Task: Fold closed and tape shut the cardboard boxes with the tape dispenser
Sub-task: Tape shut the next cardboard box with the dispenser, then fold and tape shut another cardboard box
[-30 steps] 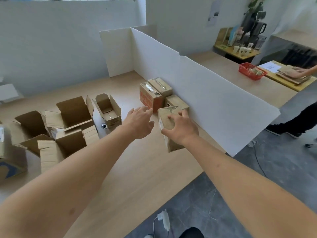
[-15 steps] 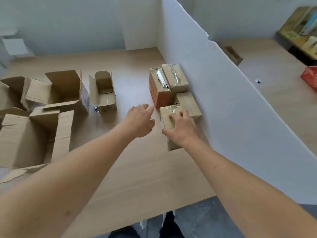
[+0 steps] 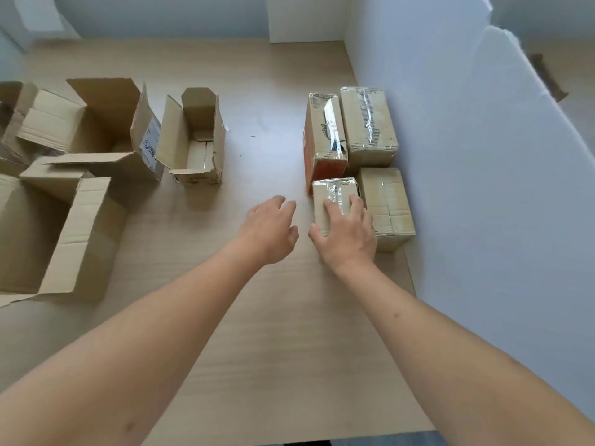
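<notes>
Unmoved: four taped boxes (image 3: 351, 146).

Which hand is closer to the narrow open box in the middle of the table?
Left. The left hand hovers right of the narrow open box; the right hand rests farther right on a taped box.
</notes>
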A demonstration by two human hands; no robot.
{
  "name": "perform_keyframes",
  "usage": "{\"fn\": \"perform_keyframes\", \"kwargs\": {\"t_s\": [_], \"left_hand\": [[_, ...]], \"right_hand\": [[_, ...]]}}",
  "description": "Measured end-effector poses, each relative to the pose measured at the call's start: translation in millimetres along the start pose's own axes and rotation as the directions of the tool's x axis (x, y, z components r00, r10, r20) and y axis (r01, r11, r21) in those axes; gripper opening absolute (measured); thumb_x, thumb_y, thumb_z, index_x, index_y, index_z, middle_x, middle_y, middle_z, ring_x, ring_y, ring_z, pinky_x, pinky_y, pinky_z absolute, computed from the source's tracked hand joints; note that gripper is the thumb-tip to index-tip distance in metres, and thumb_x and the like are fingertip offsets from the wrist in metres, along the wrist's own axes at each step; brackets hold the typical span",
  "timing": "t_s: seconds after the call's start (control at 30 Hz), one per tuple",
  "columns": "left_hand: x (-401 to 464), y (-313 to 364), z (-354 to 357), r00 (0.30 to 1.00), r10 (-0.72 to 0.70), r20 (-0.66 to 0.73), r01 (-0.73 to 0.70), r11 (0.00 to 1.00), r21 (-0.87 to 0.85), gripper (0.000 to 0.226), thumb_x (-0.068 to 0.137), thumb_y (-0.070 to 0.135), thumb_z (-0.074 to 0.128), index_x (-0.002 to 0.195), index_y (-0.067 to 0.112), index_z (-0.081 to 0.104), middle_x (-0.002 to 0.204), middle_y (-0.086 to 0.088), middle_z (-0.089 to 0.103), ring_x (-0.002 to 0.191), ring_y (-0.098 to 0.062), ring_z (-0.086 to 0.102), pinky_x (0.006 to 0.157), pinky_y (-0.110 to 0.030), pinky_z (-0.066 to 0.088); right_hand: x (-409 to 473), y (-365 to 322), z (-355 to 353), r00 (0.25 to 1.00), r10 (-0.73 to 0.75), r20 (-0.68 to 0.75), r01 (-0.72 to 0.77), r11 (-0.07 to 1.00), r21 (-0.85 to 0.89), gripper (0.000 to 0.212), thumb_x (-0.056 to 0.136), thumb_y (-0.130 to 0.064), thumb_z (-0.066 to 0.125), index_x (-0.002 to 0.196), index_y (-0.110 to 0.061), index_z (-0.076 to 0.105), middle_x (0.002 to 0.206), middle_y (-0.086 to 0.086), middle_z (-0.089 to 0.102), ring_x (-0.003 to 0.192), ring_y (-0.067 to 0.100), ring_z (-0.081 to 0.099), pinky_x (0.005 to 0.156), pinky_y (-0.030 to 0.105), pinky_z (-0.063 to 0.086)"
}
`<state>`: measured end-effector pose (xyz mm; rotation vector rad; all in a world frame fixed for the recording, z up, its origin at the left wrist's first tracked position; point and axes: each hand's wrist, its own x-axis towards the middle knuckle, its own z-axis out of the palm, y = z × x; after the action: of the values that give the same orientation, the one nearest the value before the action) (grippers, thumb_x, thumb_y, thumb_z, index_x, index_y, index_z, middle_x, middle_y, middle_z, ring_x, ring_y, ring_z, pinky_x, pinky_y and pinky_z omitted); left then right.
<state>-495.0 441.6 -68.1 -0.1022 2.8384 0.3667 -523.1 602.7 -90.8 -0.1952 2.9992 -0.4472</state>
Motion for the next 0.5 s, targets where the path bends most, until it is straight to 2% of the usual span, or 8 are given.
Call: {"fn": "perform_keyframes", "kwargs": {"t_s": [0.13,0.27,0.37,0.5], "left_hand": [[19.2,1.7,20.9,1.0,-0.01,-0.001,0.01,1.0,-0.01,0.052,0.1,0.034,0.051,0.146,0.011,0.044,0.15,-0.011,0.043,0.132,-0.033,0.047,0.109,-0.044,0.038],[25.5,2.3,32.6,1.0,-0.026,0.012,0.026,1.0,-0.002,0.052,0.1,0.035,0.051,0.146,0.012,0.043,0.152,-0.011,0.041,0.133,-0.033,0.046,0.11,-0.043,0.037],[22.7,3.1,31.9,0.999,-0.034,0.015,0.034,0.999,0.006,0.052,0.1,0.035,0.051,0.146,0.012,0.043,0.152,-0.011,0.041,0.133,-0.034,0.046,0.109,-0.044,0.036],[9.6,5.3,16.7,0.999,-0.039,-0.004,0.039,0.999,0.017,0.051,0.099,0.034,0.052,0.144,0.012,0.045,0.15,-0.011,0.043,0.132,-0.034,0.047,0.108,-0.045,0.038]], "right_hand": [[9.1,15.3,24.9,0.999,-0.038,0.0,0.038,0.998,-0.043,0.059,0.09,-0.057,0.059,0.141,-0.031,0.05,0.152,0.011,0.031,0.133,0.036,0.04,0.103,0.046,0.044],[12.7,24.4,37.3,0.998,-0.062,0.002,0.062,0.997,-0.035,0.059,0.094,-0.058,0.055,0.145,-0.03,0.044,0.155,0.012,0.028,0.145,0.039,0.029,0.112,0.048,0.039],[15.0,23.7,36.2,0.996,-0.086,0.023,0.088,0.993,-0.076,0.062,0.098,-0.061,0.048,0.147,-0.024,0.042,0.156,0.018,0.03,0.149,0.04,0.022,0.119,0.048,0.032],[11.8,13.7,19.0,0.991,-0.122,0.053,0.125,0.991,-0.041,0.061,0.101,-0.059,0.042,0.148,-0.021,0.043,0.158,0.019,0.03,0.151,0.039,0.02,0.123,0.048,0.025]]}}
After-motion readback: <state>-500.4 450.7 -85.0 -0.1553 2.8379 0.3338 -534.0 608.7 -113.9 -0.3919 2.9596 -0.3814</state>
